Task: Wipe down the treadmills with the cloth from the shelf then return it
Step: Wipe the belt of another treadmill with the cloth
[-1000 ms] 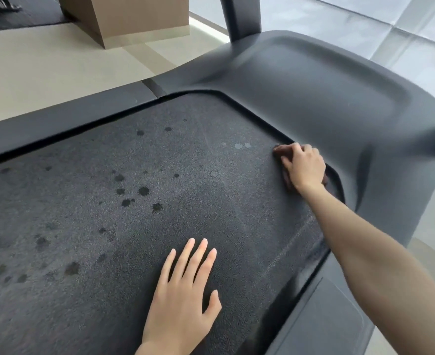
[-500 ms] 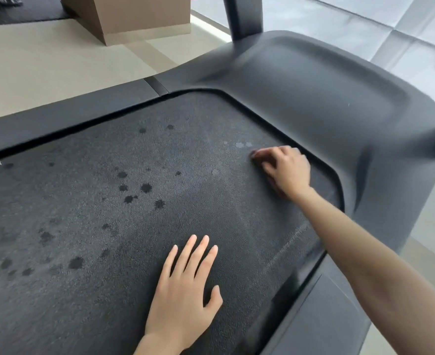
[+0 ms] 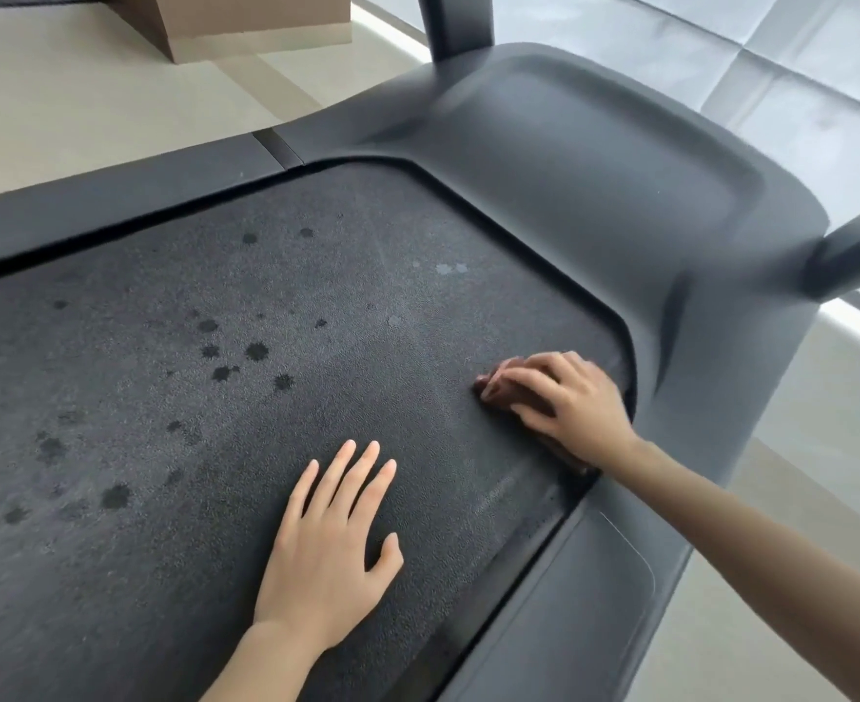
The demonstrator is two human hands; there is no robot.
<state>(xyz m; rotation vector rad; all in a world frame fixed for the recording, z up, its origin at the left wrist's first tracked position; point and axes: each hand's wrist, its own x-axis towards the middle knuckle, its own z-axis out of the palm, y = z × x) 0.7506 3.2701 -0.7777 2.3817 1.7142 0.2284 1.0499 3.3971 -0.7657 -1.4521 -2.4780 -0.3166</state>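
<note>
Head view: my right hand (image 3: 567, 405) presses the brown cloth (image 3: 494, 390) flat on the treadmill belt (image 3: 316, 296), far right corner, grip pinching it. Left hand (image 3: 329, 539) lies spread nearby, bracing me. Dark spots (image 3: 245, 357) sit left, unwiped.

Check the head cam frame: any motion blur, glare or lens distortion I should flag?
Head view: right hand and the brown cloth under it are slightly smeared, the left hand crisper; soft sheen on the grey motor cover, no hard glare; bright washed-out floor strip at right; wide-angle bowing along the treadmill belt edges; lighting diffuse, shadows faint.
</note>
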